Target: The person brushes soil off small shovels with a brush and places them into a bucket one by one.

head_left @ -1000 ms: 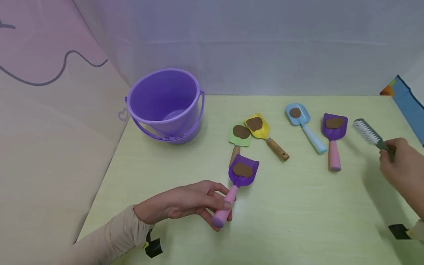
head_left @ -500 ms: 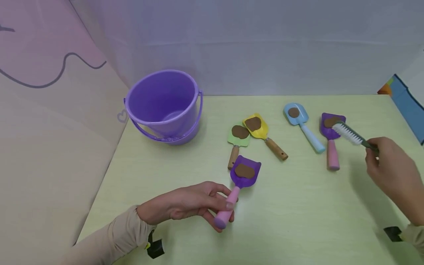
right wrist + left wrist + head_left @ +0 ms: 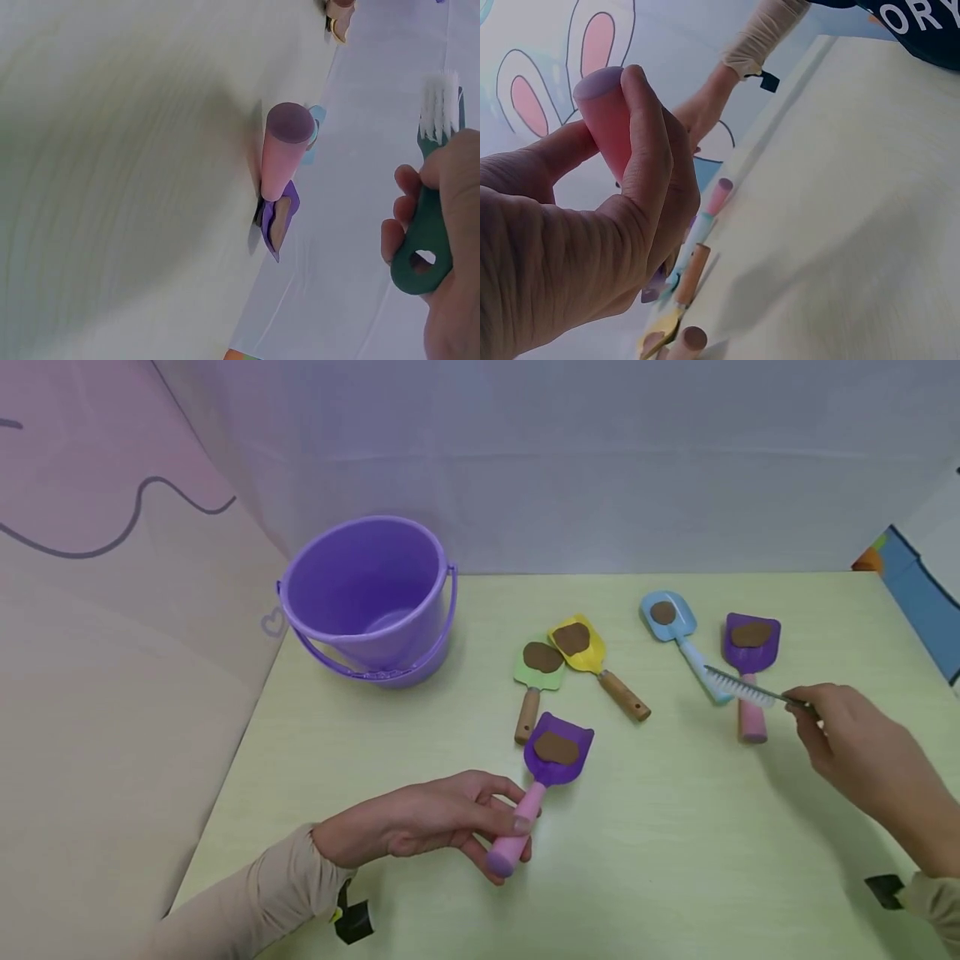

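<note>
In the head view my left hand [image 3: 450,818] holds a toy shovel [image 3: 556,764] by its pink handle. Its purple scoop carries a flat brown patch and is raised off the table. My right hand [image 3: 862,743] grips a green brush [image 3: 742,687] with white bristles, whose head passes in front of the handles of the light blue shovel [image 3: 671,617] and a second purple shovel [image 3: 752,647]. The right wrist view shows the brush's green handle [image 3: 429,251] with a hole at its end. Brown patches lie on both those shovels.
A purple bucket [image 3: 367,585] with its handle hanging down stands at the back left of the table [image 3: 637,868]. Between it and the right side lie a green shovel [image 3: 536,681] and a yellow shovel [image 3: 588,652], wooden-handled and brown-patched. A pale cloth wall [image 3: 600,468] rises behind.
My right hand has moved left with the brush, which passed over the right-hand purple shovel and now points more to the left. My left hand and its shovel have barely shifted.
</note>
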Tool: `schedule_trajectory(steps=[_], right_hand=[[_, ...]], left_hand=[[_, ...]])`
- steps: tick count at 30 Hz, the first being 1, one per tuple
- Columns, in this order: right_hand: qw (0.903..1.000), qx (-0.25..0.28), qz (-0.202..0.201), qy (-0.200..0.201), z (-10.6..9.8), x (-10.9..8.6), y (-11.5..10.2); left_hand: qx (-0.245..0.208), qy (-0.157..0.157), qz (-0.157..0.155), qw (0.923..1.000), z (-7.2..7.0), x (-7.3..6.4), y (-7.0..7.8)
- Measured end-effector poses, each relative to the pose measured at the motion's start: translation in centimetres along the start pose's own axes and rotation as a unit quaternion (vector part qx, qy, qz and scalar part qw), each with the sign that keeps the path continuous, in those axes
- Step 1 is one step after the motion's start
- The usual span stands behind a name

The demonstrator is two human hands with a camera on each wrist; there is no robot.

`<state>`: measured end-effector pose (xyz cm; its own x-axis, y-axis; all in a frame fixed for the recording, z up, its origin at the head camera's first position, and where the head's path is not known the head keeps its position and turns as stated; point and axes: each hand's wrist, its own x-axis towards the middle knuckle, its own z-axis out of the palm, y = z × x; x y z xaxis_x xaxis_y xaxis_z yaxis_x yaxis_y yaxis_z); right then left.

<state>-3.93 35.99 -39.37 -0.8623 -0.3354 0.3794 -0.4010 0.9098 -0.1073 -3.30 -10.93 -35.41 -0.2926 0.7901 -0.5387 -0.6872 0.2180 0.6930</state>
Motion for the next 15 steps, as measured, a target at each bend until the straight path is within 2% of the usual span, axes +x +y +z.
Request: schedule_trajectory(steps=[8, 15], right_hand=[[0.9986, 0.012, -0.051, 0.004, 0.2, 0.4, -0.9], [0.9942, 0.025, -0.095, 0.044, 0.3, 1.1, -2.3]], left_hand=[[0.0, 0.004, -0.004, 1.0, 0.0, 0.1, 0.0], [-0.002, 0.001, -0.005, 1.0, 0.1, 0.1, -0.1]])
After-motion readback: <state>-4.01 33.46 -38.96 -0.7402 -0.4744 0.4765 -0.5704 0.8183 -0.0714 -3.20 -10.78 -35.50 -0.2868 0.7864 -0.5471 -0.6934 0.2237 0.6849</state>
